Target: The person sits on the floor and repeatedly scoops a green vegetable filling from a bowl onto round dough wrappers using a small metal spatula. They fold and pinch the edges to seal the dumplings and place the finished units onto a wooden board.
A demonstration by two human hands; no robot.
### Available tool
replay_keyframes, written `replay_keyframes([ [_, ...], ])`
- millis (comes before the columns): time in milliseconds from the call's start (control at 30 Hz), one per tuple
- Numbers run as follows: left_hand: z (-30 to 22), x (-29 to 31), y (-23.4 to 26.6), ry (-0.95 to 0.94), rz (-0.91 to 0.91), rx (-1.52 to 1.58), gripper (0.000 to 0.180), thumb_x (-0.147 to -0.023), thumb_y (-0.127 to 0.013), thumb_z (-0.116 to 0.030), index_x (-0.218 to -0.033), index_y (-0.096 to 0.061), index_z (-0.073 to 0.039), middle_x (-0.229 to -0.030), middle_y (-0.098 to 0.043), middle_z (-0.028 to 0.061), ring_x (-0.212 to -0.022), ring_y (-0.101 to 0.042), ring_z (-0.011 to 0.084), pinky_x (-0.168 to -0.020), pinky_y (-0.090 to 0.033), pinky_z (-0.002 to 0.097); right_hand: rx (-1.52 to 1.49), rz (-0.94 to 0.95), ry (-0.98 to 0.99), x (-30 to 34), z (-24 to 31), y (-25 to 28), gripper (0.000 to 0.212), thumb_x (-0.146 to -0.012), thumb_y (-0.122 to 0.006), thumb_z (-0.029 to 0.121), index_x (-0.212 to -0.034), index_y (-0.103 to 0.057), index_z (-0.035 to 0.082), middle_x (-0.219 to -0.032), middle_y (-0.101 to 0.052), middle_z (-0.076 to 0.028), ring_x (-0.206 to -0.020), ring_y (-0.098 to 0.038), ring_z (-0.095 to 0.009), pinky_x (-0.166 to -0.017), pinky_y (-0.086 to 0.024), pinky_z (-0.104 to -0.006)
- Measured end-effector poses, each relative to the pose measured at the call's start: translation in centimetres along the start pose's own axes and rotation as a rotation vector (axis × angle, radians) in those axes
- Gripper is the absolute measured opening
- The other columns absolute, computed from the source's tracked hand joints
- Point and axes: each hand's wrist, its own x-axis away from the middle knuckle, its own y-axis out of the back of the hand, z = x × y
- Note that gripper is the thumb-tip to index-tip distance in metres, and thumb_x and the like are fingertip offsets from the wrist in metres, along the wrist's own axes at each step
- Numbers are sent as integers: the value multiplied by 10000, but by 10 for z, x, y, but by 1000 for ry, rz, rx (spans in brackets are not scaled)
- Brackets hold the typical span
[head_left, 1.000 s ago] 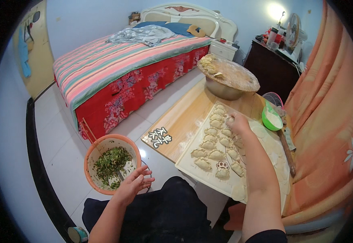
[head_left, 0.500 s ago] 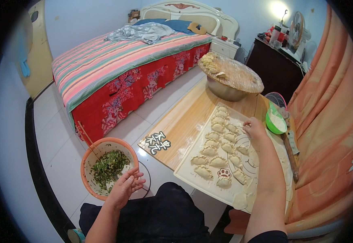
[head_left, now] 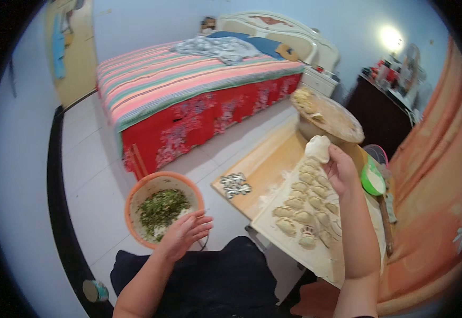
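My right hand (head_left: 342,168) pinches a pale, floppy dumpling wrapper (head_left: 317,149) and holds it up over the far part of the pastry board. My left hand (head_left: 188,232) is open and empty, its fingers stretched out beside the orange-rimmed basin (head_left: 131,217). Inside the basin lies chopped green filling (head_left: 163,208) with some white stuff at its near side, partly behind my left hand; chopsticks (head_left: 137,160) lean at the far rim. Several folded dumplings (head_left: 303,216) lie in rows on the white pastry board (head_left: 274,239). My right forearm hides part of that board.
The board rests on a wooden table (head_left: 265,165). A large bowl with a floury round lid (head_left: 337,114) bearing dumplings stands at the far end. To the right are a green bowl of flour (head_left: 373,180), a rolling pin (head_left: 387,225) and an orange curtain (head_left: 427,212). A bed (head_left: 188,114) stands beyond.
My right hand has lifted a wrapper off the board's right side and moved it up, away from me. My left hand has shifted slightly right. The whole view has swung a little left.
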Motion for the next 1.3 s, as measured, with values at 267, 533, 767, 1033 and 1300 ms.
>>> replay_keyframes([
  [267, -35, 4, 6, -122, 25, 69, 482, -993, -421, -352, -1315, -429, 6, -1227, -541, 119, -1095, -548, 187, -940, -446, 343, 208, 360, -432, 70, -166, -191, 253, -943, -563, 229, -1063, -587, 8, -977, -643, -64, -879, -619, -153, -786, -516, -313],
  [533, -5, -17, 84, -384, -448, -43, 289, -965, -518, -214, -1150, -574, 1, -1016, -629, 58, -869, -621, 125, -743, -535, 281, -62, 208, -388, 68, -246, -254, 541, -885, -615, 90, -1328, -328, -28, -1080, -602, -131, -924, -605, -174, -784, -504, -273],
  [767, -19, -15, 93, -187, -477, -39, 292, -969, -511, -223, -1169, -553, -14, -1037, -620, 56, -886, -621, 139, -745, -536, 281, 226, 436, -312, 49, -268, -247, 400, -858, -588, -17, -1240, -474, -50, -1044, -648, -135, -935, -625, -154, -799, -509, -265],
  [1033, 2, -26, 128, -190, -494, -92, 441, -997, -420, -349, -1272, -480, -9, -1143, -580, 97, -1036, -571, 160, -901, -483, 322, 547, 361, 22, 45, -277, -262, 212, -870, -606, 28, -1077, -613, -20, -894, -686, -92, -773, -646, -148, -700, -525, -272],
  [1300, -1, -19, 130, -180, -153, 464, 452, -987, -408, -383, -1268, -450, -32, -1167, -564, 93, -1075, -561, 201, -962, -450, 332, 925, 700, 734, 66, -280, -275, 266, -802, -596, 50, -1058, -657, 83, -977, -666, -137, -913, -641, -286, -778, -513, -374],
])
